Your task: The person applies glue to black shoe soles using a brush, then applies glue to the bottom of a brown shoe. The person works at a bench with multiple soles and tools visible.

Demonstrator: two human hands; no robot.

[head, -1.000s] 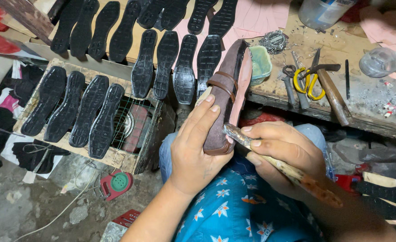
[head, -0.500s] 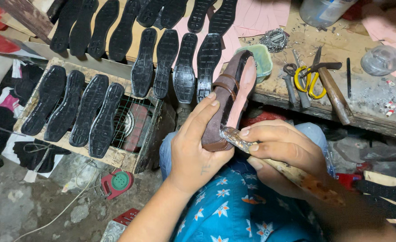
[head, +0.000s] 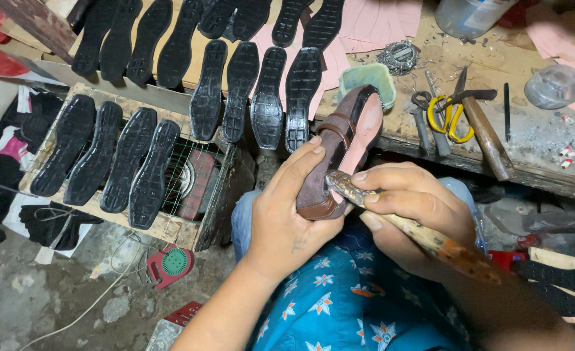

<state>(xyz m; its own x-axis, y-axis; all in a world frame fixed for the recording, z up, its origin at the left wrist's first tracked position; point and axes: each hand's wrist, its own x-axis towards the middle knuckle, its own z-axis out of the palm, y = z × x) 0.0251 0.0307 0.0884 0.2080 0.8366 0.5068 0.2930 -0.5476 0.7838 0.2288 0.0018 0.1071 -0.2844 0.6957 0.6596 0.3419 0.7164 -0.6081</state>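
Note:
My left hand (head: 286,214) grips a brown shoe upper (head: 339,153) on a last, held upright above my lap with its pink insole side turned to the right. My right hand (head: 412,214) holds a glue-crusted wooden-handled tool (head: 424,235). The tool's tip touches the heel end of the shoe's pink underside. Blue floral cloth (head: 339,305) covers my lap below both hands.
Several black rubber soles (head: 268,97) lie in rows on boards and a wire rack (head: 190,172) at left. The workbench (head: 528,140) at right carries yellow-handled scissors (head: 449,117), a hammer (head: 486,133), a green bowl (head: 365,78), pink cutouts and clear containers. A red object (head: 170,263) lies on the floor.
The shoe has turned in my left hand so its pink underside faces more toward me. The tool's tip has stayed at the heel.

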